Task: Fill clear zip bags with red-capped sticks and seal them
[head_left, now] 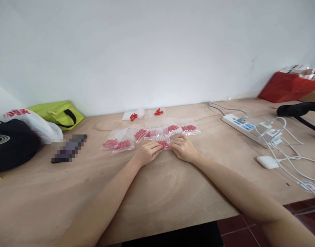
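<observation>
Both hands are at the near edge of a small clear zip bag (162, 143) with several red oblong pieces in it. My left hand (147, 152) has its fingers closed at the bag's left corner. At the right corner, the fingers of my right hand (183, 148) are bent and pressed together on the plastic. Similar filled bags lie flat and partly overlapping around it: one bag (123, 144) to the left, another bag (189, 127) to the right. Farther back are loose red pieces (133, 117) by a stack of pale bags (140, 112), and a second red cluster (158, 112).
At left lie a dark phone-like object (69, 149), a black bag (14, 145), a white plastic bag (45, 125) and a lime-green bag (58, 115). On the right are a power strip (246, 128) with tangled cables, a white charger (268, 162) and a red bag (288, 85).
</observation>
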Motion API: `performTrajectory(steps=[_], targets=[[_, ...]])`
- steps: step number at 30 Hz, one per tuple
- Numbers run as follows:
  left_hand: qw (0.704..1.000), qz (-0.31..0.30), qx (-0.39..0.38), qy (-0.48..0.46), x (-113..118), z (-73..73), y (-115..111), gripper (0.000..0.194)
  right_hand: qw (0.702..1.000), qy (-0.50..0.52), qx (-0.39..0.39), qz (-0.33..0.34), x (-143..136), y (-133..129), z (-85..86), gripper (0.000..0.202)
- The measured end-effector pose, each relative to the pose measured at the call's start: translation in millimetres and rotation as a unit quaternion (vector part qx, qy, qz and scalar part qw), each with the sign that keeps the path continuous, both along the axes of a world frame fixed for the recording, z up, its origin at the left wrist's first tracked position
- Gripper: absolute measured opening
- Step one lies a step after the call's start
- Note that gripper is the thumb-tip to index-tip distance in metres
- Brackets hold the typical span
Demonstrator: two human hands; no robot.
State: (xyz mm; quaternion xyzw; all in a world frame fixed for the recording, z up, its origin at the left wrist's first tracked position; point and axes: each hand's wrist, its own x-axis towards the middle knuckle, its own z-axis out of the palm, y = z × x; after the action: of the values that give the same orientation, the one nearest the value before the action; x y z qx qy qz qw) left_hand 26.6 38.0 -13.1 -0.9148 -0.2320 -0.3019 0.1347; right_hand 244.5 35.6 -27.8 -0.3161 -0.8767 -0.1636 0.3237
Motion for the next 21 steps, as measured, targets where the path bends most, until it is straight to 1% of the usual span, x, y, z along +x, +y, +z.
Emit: performTrajectory(steps=[3,10,16,21], targets=[[1.0,-0.004,0.005,0.002,0.2,-0.1,-0.3,0.017,1.0,-0.004,-0.002,0.008,1.5,-1.2,0.7,0.017],[0.999,0.023,0.011,-0.02,3.4,-1.8,0.4,0.016,1.0,-0.009,-0.017,-0.004,0.6,-1.4,0.2,0.022],[0.997,0.035,0.064,0.008,5.0,-0.9,-0.3,0.015,1.0,0.005,-0.017,-0.001,0.4,-1.5,0.2,0.021],[0.998,0.046,0.052,-0.007,7.5,-2.5,2.1,0.015,0.999,0.012,-0.032,0.02,-2.7,-2.0,-1.8,0.021]])
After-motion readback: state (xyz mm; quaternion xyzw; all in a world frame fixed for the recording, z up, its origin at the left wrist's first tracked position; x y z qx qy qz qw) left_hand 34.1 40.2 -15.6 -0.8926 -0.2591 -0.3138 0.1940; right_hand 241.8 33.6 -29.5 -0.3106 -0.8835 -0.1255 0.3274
